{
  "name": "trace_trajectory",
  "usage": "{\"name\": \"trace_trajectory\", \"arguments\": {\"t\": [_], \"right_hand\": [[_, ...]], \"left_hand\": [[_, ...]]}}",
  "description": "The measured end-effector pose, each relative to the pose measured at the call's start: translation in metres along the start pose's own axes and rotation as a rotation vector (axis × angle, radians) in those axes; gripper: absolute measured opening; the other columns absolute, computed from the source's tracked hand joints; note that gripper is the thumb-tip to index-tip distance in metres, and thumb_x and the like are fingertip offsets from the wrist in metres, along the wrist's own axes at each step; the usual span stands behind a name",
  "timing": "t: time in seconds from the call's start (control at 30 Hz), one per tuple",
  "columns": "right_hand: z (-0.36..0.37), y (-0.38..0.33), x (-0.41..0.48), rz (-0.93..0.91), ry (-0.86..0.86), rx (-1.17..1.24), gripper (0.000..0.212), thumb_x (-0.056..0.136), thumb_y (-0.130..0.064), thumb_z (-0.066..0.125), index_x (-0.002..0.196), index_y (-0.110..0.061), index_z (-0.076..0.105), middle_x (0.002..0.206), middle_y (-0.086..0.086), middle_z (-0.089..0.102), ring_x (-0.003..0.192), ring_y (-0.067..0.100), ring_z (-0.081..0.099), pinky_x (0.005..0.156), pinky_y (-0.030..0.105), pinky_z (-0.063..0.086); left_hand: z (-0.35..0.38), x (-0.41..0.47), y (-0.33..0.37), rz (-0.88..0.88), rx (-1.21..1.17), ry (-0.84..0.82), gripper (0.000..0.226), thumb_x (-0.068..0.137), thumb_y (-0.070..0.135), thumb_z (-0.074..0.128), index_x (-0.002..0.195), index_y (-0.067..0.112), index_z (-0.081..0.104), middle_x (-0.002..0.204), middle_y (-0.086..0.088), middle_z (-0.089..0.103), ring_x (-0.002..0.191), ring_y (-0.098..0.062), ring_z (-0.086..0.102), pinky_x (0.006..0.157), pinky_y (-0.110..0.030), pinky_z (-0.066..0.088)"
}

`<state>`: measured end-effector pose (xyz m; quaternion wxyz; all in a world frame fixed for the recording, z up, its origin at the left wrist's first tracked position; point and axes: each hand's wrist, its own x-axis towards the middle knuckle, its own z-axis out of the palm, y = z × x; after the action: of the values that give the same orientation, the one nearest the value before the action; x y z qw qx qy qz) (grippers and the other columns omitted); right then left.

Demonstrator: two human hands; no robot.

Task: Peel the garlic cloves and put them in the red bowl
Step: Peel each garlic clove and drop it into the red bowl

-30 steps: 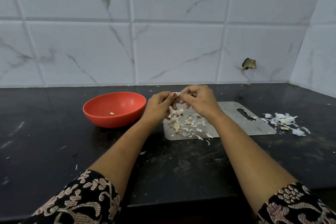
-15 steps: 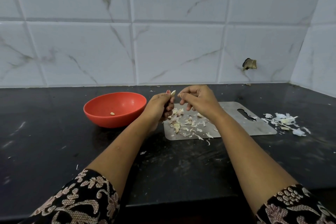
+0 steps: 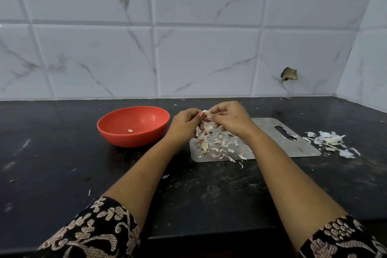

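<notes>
A pale garlic clove [image 3: 205, 112] is pinched between the fingertips of my left hand [image 3: 186, 123] and my right hand [image 3: 229, 118], held above the far left part of a steel cutting board [image 3: 270, 144]. Several unpeeled cloves [image 3: 204, 145] and skins lie on the board below my hands. The red bowl [image 3: 117, 130] stands to the left on the black counter, with one peeled clove [image 3: 130, 130] inside it.
A heap of garlic skins [image 3: 332, 141] lies on the counter right of the board. A tiled wall rises behind, and a side wall closes in at the far right. The counter's front edge runs below my forearms.
My hands had parted half a second ago, the left one holding the clove alone. Now they have come together again on the clove.
</notes>
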<state>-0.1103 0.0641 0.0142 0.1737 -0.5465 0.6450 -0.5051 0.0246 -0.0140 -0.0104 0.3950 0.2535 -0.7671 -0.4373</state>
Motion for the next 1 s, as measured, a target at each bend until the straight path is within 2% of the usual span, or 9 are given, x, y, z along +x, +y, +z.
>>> {"name": "trace_trajectory", "arguments": {"t": [0.07, 0.17, 0.27, 0.37, 0.57, 0.67, 0.8, 1.0], "right_hand": [[0.001, 0.001, 0.001, -0.003, 0.032, 0.026, 0.019, 0.083, -0.025, 0.075, 0.094, -0.010, 0.072, 0.085, 0.003, 0.075, 0.058, 0.002, 0.060, 0.052, 0.016, 0.046], [0.005, 0.001, 0.000, -0.016, 0.062, 0.047, 0.003, 0.088, -0.020, 0.070, 0.088, -0.017, 0.071, 0.085, 0.002, 0.075, 0.058, 0.001, 0.059, 0.052, 0.017, 0.046], [0.008, 0.002, 0.001, -0.046, 0.104, -0.016, 0.007, 0.089, -0.019, 0.068, 0.087, -0.014, 0.072, 0.082, 0.003, 0.074, 0.055, -0.001, 0.059, 0.051, 0.013, 0.046], [0.009, 0.002, 0.002, -0.064, 0.112, -0.049, 0.011, 0.089, -0.018, 0.068, 0.088, -0.008, 0.073, 0.081, 0.005, 0.075, 0.058, 0.003, 0.061, 0.056, 0.018, 0.051], [0.009, 0.000, 0.000, -0.083, 0.116, -0.051, 0.010, 0.087, -0.014, 0.067, 0.080, -0.009, 0.073, 0.076, 0.003, 0.075, 0.054, 0.000, 0.059, 0.058, 0.020, 0.052], [0.008, 0.000, -0.002, -0.093, 0.114, -0.029, 0.013, 0.085, -0.009, 0.065, 0.074, -0.012, 0.071, 0.072, 0.001, 0.074, 0.055, 0.003, 0.059, 0.058, 0.020, 0.051], [0.008, -0.004, -0.004, -0.097, 0.085, 0.010, 0.012, 0.087, -0.008, 0.062, 0.079, -0.009, 0.071, 0.071, -0.002, 0.071, 0.054, 0.001, 0.058, 0.053, 0.013, 0.045], [0.005, -0.008, -0.005, -0.073, 0.015, 0.003, 0.015, 0.087, -0.010, 0.061, 0.076, -0.017, 0.069, 0.071, -0.004, 0.070, 0.053, 0.004, 0.057, 0.052, 0.015, 0.045]], "left_hand": [[-0.001, 0.000, 0.000, 0.028, 0.022, 0.033, 0.024, 0.101, 0.020, 0.049, 0.083, 0.019, 0.066, 0.061, 0.003, 0.059, 0.042, -0.005, 0.043, 0.044, -0.014, 0.036], [-0.001, 0.000, 0.000, 0.059, 0.045, 0.057, 0.027, 0.100, 0.021, 0.051, 0.076, 0.022, 0.064, 0.058, 0.006, 0.059, 0.042, -0.005, 0.043, 0.046, -0.016, 0.036], [-0.001, -0.001, 0.000, 0.080, 0.119, 0.069, 0.028, 0.099, 0.021, 0.052, 0.074, 0.023, 0.063, 0.057, 0.006, 0.059, 0.043, -0.002, 0.044, 0.049, -0.017, 0.038], [0.000, 0.000, -0.001, 0.091, 0.152, 0.078, 0.030, 0.099, 0.020, 0.052, 0.071, 0.026, 0.062, 0.057, 0.006, 0.058, 0.044, -0.001, 0.045, 0.050, -0.017, 0.038], [0.003, 0.000, -0.003, 0.087, 0.175, 0.090, 0.031, 0.099, 0.019, 0.051, 0.070, 0.022, 0.061, 0.053, 0.007, 0.054, 0.044, -0.002, 0.045, 0.052, -0.020, 0.038], [0.004, 0.001, -0.003, 0.052, 0.106, 0.064, 0.032, 0.101, 0.021, 0.048, 0.071, 0.018, 0.060, 0.048, 0.009, 0.051, 0.045, -0.005, 0.044, 0.052, -0.024, 0.038], [0.005, -0.003, 0.005, -0.075, -0.173, -0.030, 0.034, 0.105, 0.018, 0.036, 0.077, 0.010, 0.053, 0.053, 0.002, 0.043, 0.039, -0.004, 0.034, 0.040, -0.017, 0.027], [0.001, -0.006, 0.011, -0.154, -0.226, -0.088, 0.035, 0.105, 0.022, 0.033, 0.075, 0.016, 0.049, 0.053, 0.005, 0.041, 0.042, -0.007, 0.033, 0.042, -0.018, 0.022]]}}
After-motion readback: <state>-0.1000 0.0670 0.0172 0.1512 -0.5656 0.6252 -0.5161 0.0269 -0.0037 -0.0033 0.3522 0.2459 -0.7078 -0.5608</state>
